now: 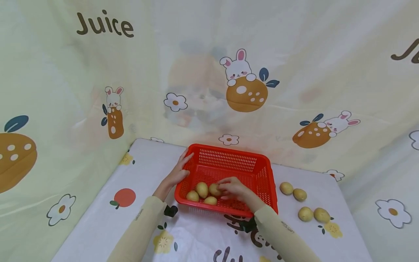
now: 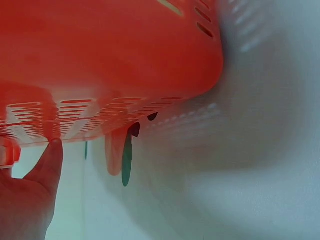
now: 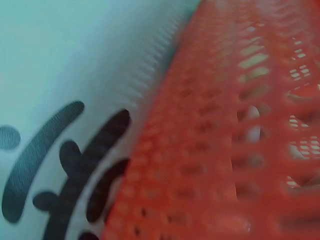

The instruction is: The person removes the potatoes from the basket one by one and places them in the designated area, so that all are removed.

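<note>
A red plastic basket point(image 1: 226, 210) with perforated walls sits on the table. My left hand point(image 1: 176, 174) rests at its left rim with fingers extended; in the left wrist view the thumb point(image 2: 49, 167) touches the outer wall. Inside the basket, my right hand point(image 1: 236, 189) has its fingers bent around the right side of a potato point(image 1: 214, 190), partly covering it. Close beside this one are an upright potato point(image 1: 202, 189), a potato point(image 1: 192, 196) in the front left corner and a potato point(image 1: 210, 200) by the front wall. The basket wall mostly hides the right hand in the right wrist view.
Right of the basket, two potatoes point(image 1: 293, 191) lie farther back and another pair point(image 1: 314, 215) nearer the front. A printed white cloth point(image 1: 124, 225) covers the table. Patterned curtains point(image 1: 203, 123) hang behind the basket and along both sides.
</note>
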Demonstrator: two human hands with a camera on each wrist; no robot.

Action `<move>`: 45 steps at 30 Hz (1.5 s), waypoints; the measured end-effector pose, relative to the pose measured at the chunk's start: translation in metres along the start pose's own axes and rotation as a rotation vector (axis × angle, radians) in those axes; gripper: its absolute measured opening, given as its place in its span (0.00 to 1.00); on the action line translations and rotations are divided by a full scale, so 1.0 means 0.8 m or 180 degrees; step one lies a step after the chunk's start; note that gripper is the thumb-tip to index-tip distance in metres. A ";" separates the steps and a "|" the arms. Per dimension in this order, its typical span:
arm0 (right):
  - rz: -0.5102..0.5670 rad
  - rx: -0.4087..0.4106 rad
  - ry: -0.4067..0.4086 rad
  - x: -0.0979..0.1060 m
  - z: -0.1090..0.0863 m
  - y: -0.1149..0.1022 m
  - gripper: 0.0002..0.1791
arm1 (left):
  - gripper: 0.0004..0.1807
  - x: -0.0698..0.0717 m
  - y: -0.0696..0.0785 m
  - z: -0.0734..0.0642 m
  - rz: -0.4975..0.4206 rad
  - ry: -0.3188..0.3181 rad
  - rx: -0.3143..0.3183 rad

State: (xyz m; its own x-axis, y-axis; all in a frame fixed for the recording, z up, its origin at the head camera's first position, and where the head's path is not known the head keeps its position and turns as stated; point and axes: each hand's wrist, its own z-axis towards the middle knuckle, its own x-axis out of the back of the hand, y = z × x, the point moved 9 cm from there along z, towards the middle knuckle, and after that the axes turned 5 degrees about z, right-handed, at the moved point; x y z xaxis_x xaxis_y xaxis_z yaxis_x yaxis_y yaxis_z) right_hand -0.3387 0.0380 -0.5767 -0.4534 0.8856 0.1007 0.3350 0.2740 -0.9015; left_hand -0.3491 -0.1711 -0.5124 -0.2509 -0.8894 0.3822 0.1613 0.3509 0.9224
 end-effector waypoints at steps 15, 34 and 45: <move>0.0524 0.0203 0.0235 0.106 -0.071 -0.035 0.25 | 0.43 -0.001 0.006 -0.002 0.0001 0.0016 0.0015; 0.0776 0.0014 0.0755 0.247 -0.165 0.019 0.37 | 0.44 -0.002 -0.045 0.018 -0.0016 0.0261 -0.0035; 0.1327 -0.0005 0.0680 0.288 -0.207 0.103 0.09 | 0.45 -0.005 -0.045 0.018 -0.0033 0.0238 -0.0001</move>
State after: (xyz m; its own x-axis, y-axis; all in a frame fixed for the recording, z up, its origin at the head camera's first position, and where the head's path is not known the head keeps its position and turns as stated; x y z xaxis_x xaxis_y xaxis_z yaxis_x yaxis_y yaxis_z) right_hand -0.2791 0.3263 -0.5580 -0.0996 0.9776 -0.1853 0.4537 -0.1211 -0.8829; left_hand -0.3679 -0.1758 -0.5462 -0.1806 -0.9124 0.3674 0.1594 0.3414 0.9263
